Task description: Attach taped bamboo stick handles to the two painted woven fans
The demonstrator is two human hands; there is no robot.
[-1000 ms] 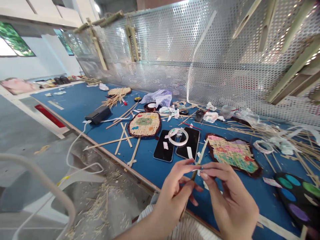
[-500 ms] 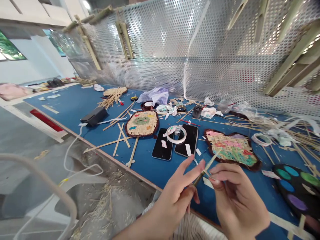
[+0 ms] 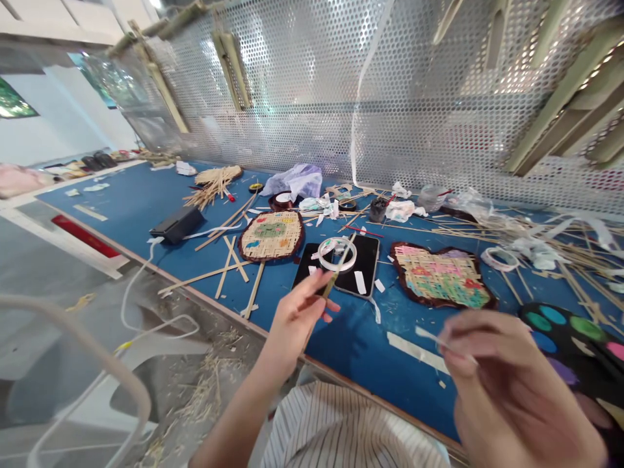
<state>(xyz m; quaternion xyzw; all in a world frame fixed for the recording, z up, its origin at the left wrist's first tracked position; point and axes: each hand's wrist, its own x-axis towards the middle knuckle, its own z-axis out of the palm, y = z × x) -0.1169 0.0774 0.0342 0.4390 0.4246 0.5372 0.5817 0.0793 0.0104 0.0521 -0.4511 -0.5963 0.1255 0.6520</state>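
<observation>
My left hand [image 3: 297, 318] is closed on a thin bamboo stick [image 3: 337, 270] that points up over the two black phones [image 3: 341, 266] and the roll of white tape [image 3: 336, 252] lying on them. My right hand [image 3: 507, 383] is blurred at the lower right and pinches a narrow strip of white tape [image 3: 441, 340], away from the stick. A painted woven mat [image 3: 441, 275] with a dark rim lies beyond the right hand, and a second woven mat [image 3: 271, 234] lies to the left of the phones.
A blue table [image 3: 146, 201] carries loose bamboo strips [image 3: 229, 257], a black box [image 3: 176, 223], a black paint palette [image 3: 575, 338], crumpled tissue and bags [image 3: 297, 182]. Perforated metal panels [image 3: 312, 91] stand behind it. A white cable [image 3: 141, 286] hangs off the front edge.
My hands have parted: the left moved left and forward with the stick, the right pulled back to the lower right with a strip of tape. The view tilted down slightly.
</observation>
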